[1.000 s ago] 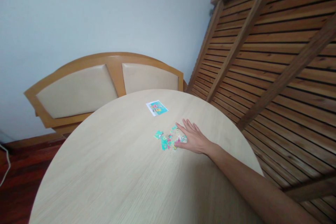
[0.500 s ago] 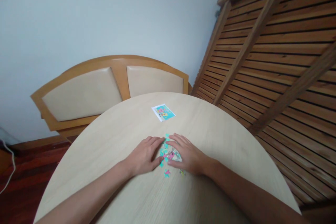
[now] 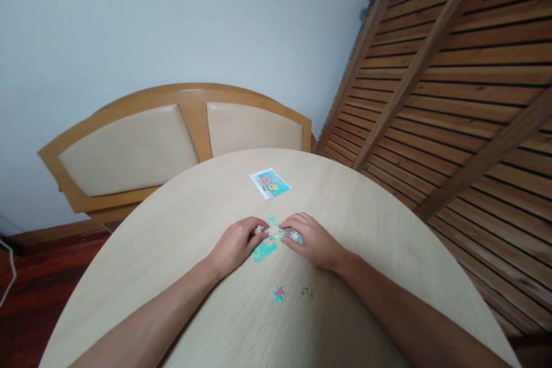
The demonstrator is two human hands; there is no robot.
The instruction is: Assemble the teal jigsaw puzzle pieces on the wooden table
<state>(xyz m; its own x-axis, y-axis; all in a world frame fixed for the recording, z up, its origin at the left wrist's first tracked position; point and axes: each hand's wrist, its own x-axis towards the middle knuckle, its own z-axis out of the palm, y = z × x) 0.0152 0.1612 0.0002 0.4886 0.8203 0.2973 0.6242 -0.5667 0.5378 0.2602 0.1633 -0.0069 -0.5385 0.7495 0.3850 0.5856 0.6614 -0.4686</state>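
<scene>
The left hand [image 3: 235,247] and right hand [image 3: 318,242] curl half-closed around jigsaw pieces [image 3: 264,250] clustered on the round table [image 3: 194,305]; whether either grips any is unclear. The pieces look light, thin and stiff, best pinched by opposite edges.

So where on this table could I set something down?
The table left of the left hand is bare, as is the stretch right of the right hand. It's crowded between the hands, with puzzle pieces; two loose pieces lie nearer, and the picture card sits beyond.
</scene>
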